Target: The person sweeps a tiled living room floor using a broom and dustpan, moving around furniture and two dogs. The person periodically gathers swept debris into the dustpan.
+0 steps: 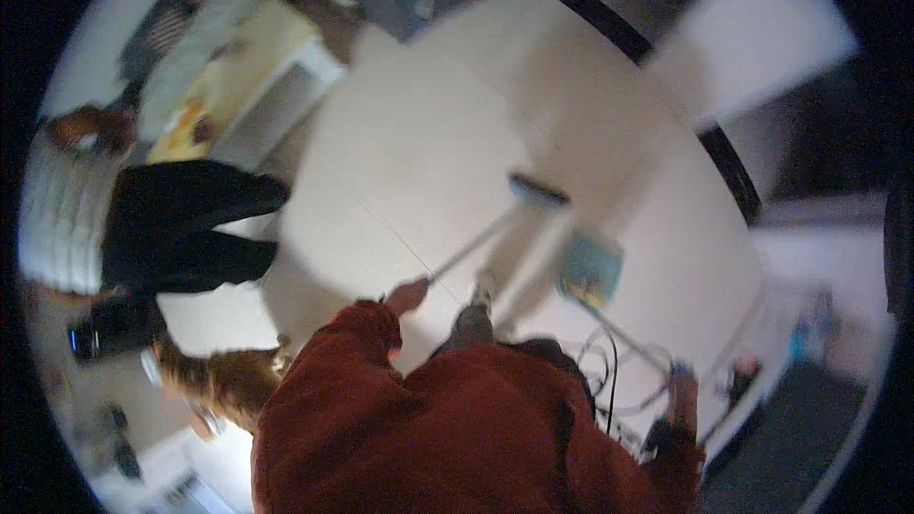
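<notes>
My left hand (408, 296) grips the handle of a broom (475, 246), which slants up and to the right across the pale floor. The bristled broom head (539, 191) rests on the floor ahead of me and looks blurred. In my right hand (683, 396) is the long handle of a dustpan. The blue-green dustpan (591, 257) is at floor level, closer to me than the broom head and apart from it. Some yellowish debris (591, 291) shows in its lower part, too blurred to name.
Loose cables (613, 371) hang or loop near my right side. A dark-topped table (792, 435) stands at lower right. To the left is a person in dark trousers (193, 228); another person's brown hair (228, 378) shows lower. A white-framed piece of furniture (314, 68) borders the floor.
</notes>
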Action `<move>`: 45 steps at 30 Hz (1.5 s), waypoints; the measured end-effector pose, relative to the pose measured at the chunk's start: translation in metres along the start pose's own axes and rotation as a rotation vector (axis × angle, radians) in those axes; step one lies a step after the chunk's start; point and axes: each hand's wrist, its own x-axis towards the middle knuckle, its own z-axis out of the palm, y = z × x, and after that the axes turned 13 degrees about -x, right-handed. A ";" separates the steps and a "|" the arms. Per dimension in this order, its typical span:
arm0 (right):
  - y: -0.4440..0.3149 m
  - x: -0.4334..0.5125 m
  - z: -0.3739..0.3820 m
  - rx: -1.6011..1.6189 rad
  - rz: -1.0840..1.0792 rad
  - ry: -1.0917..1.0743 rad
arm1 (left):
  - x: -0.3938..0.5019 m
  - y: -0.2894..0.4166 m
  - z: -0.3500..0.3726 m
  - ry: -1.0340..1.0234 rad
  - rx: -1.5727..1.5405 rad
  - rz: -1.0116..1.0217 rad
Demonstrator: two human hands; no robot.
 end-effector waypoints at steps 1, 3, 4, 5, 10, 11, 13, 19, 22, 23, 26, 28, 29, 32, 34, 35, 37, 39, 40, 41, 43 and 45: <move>0.009 -0.010 -0.001 -0.050 -0.054 -0.071 | -0.048 0.008 -0.018 -0.138 -0.377 -0.434; 0.006 -0.030 -0.006 0.048 0.105 -0.541 | -0.147 0.040 -0.041 -0.142 -0.173 -0.657; 0.023 -0.042 -0.016 -0.015 -0.199 -0.372 | -0.199 0.057 -0.049 -0.085 -0.235 -0.610; 0.025 -0.053 -0.024 0.150 -0.134 -0.361 | -0.242 0.080 -0.045 -0.020 -0.254 -0.484; 0.062 -0.056 -0.053 1.156 0.085 -0.310 | -0.380 0.203 0.046 0.125 -0.677 -0.934; 0.069 -0.056 -0.051 1.215 0.144 -0.336 | -0.390 0.225 0.067 0.143 -0.684 -0.929; 0.082 -0.061 -0.034 1.320 0.272 -0.396 | -0.399 0.266 0.107 0.187 -0.749 -0.957; 0.140 -0.030 0.060 0.720 -0.215 -0.382 | -0.369 0.319 0.189 0.190 -0.772 -0.695; 0.136 0.025 0.071 0.166 -0.661 -0.278 | -0.332 0.286 0.187 0.164 -0.619 -0.265; 0.116 0.038 0.066 0.273 -0.543 -0.369 | -0.323 0.276 0.176 0.192 -0.558 -0.091; 0.046 0.053 0.022 1.581 0.087 -0.795 | -0.302 0.266 0.117 0.448 -1.620 -0.964; 0.021 0.054 -0.012 1.186 0.022 -0.594 | -0.269 0.294 0.093 0.419 -1.560 -1.129; 0.020 0.053 -0.027 1.029 -0.118 -0.507 | -0.249 0.311 0.087 0.290 -1.520 -1.041; 0.027 0.057 -0.046 0.537 -0.198 -0.420 | -0.210 0.353 0.081 0.143 -1.417 -0.961; 0.034 0.060 -0.044 1.072 -0.014 -0.662 | -0.209 0.359 0.081 0.217 -1.378 -1.033; 0.034 0.063 -0.042 1.062 0.006 -0.680 | -0.217 0.356 0.081 0.288 -1.522 -1.014; 0.030 0.067 -0.036 1.037 0.052 -0.664 | -0.248 0.342 0.079 0.431 -1.780 -0.996; 0.024 0.070 -0.035 1.069 -0.020 -0.659 | -0.284 0.340 0.085 0.496 -1.647 -1.084; 0.023 0.071 -0.036 0.851 -0.187 -0.560 | -0.304 0.338 0.089 0.393 -1.500 -1.121; 0.023 0.071 -0.038 0.654 -0.418 -0.502 | -0.323 0.343 0.098 0.337 -1.377 -1.187; 0.028 0.072 -0.041 0.552 -0.464 -0.537 | -0.366 0.360 0.125 0.301 -0.764 -1.039; 0.033 0.073 -0.041 0.724 -0.140 -0.730 | -0.408 0.378 0.161 0.275 -0.868 -1.194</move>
